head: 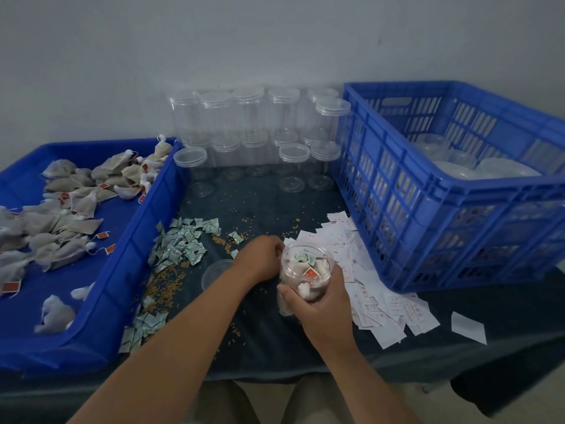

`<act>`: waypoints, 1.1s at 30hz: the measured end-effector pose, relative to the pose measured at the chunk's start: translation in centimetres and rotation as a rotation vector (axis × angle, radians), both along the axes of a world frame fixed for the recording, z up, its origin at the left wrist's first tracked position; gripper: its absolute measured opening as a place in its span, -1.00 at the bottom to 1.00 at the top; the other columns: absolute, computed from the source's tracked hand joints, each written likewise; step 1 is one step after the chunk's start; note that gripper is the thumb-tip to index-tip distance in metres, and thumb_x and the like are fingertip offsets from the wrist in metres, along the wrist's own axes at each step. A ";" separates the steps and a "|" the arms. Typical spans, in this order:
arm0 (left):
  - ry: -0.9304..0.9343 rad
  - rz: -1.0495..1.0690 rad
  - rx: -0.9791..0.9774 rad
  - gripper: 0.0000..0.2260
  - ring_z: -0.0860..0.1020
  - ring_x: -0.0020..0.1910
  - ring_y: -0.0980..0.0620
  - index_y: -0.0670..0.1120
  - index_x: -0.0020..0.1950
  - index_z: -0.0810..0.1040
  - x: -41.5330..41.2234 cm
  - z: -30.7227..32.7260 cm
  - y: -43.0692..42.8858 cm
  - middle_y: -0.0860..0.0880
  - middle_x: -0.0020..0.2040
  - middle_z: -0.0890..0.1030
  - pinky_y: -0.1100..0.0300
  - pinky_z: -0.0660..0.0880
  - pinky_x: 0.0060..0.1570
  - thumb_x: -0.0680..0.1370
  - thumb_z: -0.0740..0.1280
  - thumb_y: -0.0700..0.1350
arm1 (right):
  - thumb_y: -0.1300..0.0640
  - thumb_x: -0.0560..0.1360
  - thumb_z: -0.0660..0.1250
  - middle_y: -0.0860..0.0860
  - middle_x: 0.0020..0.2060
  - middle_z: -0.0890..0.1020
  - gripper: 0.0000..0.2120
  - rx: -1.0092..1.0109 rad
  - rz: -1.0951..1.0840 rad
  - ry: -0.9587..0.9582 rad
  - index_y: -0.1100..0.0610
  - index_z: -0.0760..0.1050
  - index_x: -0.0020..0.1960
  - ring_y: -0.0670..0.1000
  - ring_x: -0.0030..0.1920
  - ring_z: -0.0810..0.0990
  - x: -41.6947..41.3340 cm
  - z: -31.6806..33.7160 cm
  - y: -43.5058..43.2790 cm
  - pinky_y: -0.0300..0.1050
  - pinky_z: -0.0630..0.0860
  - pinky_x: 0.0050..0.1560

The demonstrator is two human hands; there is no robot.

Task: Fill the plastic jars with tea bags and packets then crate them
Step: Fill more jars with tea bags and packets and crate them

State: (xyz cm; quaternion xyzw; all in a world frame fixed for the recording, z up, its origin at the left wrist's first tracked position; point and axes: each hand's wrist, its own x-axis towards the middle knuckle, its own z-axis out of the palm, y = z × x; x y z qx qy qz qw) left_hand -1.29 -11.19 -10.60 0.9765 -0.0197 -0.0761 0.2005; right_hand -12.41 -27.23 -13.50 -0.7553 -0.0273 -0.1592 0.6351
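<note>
Single head-worn wide-angle view, facing forward and down, close above the table (260, 341), wall (214, 41) behind

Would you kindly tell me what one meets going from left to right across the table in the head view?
In order: blue tray of tea bags → green packets → loose clear lid → left hand → filled jar → white slips → blue crate.

no wording was legible: red print on white slips (385, 307) right of the right hand (319, 304), green marks on packets (180, 243) left of the left hand (263, 260) and a red tag (309, 273) in the gripped jar (290, 272) were too small.
</note>
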 end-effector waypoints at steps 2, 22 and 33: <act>-0.013 -0.003 -0.002 -0.80 0.63 0.11 -0.06 0.02 0.18 0.60 -0.1 0.0 0.0 0.00 0.16 0.68 0.08 0.56 0.05 0.56 0.43 -0.06 | -0.31 0.25 0.64 -0.30 0.18 0.65 -0.30 -0.027 0.005 0.001 -0.37 0.40 0.29 -0.20 0.23 0.64 -0.1 -0.1 0.1 -0.22 0.60 0.20; -0.199 0.224 -0.302 -0.90 0.67 -0.14 0.16 0.09 -0.08 0.67 -1.0 3.3 2.1 0.17 -0.21 0.68 0.17 0.58 -0.08 0.62 0.42 -0.01 | -0.34 0.25 0.63 -0.34 0.17 0.63 -0.29 -0.068 0.020 0.007 -0.26 0.42 0.30 -0.26 0.20 0.63 -0.2 0.0 0.0 -0.37 0.56 0.14; 0.094 -0.118 -0.288 -0.83 0.60 -0.11 0.33 0.14 -0.17 0.73 -5.5 10.5 2.3 0.20 -0.09 0.67 0.28 0.44 -0.12 0.43 0.61 0.19 | -0.31 0.28 0.62 -0.36 0.16 0.63 -0.32 -0.146 0.070 -0.010 -0.49 0.33 0.26 -0.24 0.14 0.67 -0.5 0.3 0.3 -0.39 0.57 0.01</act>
